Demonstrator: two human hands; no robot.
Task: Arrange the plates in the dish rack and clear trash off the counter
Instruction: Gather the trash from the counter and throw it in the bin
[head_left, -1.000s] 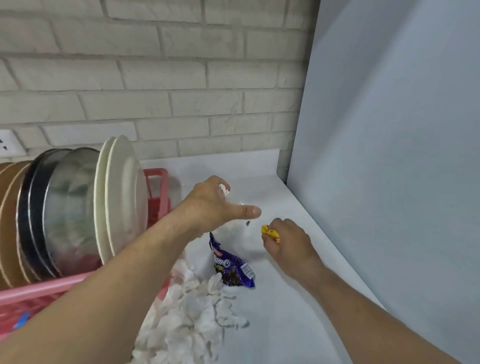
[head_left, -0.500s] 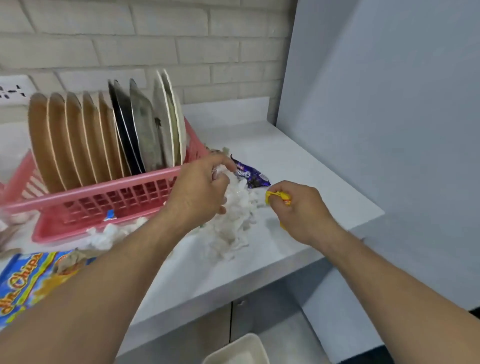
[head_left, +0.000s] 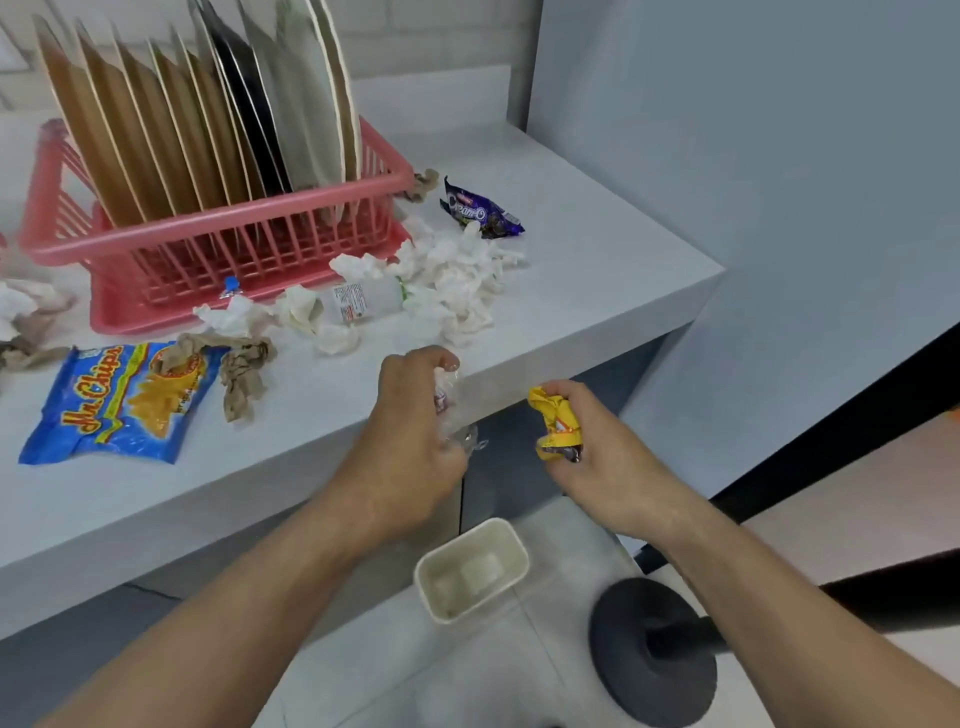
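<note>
Several plates (head_left: 208, 114), brown, black and white, stand upright in the pink dish rack (head_left: 218, 228) on the white counter (head_left: 597, 270). My left hand (head_left: 410, 436) grips a crumpled clear plastic wrapper (head_left: 452, 405) just past the counter's front edge. My right hand (head_left: 608, 462) holds a crumpled yellow wrapper (head_left: 556, 421) beside it. Both hands hover above a cream bin (head_left: 470, 569) on the floor. Trash on the counter: a blue chips bag (head_left: 114, 400), a purple biscuit wrapper (head_left: 480, 210), white tissues (head_left: 452, 275), brown paper (head_left: 239, 369) and a small plastic bottle (head_left: 363, 304).
A grey wall panel (head_left: 753, 156) bounds the counter on the right. A black round stand base (head_left: 654, 654) sits on the floor right of the bin. More crumpled paper (head_left: 26, 317) lies left of the rack. Cabinet fronts (head_left: 493, 478) run below the counter.
Both hands drew back from the counter's rear, carrying their wrappers, and now hang past the front edge above the bin. My view tilted down, bringing the floor and bin into sight.
</note>
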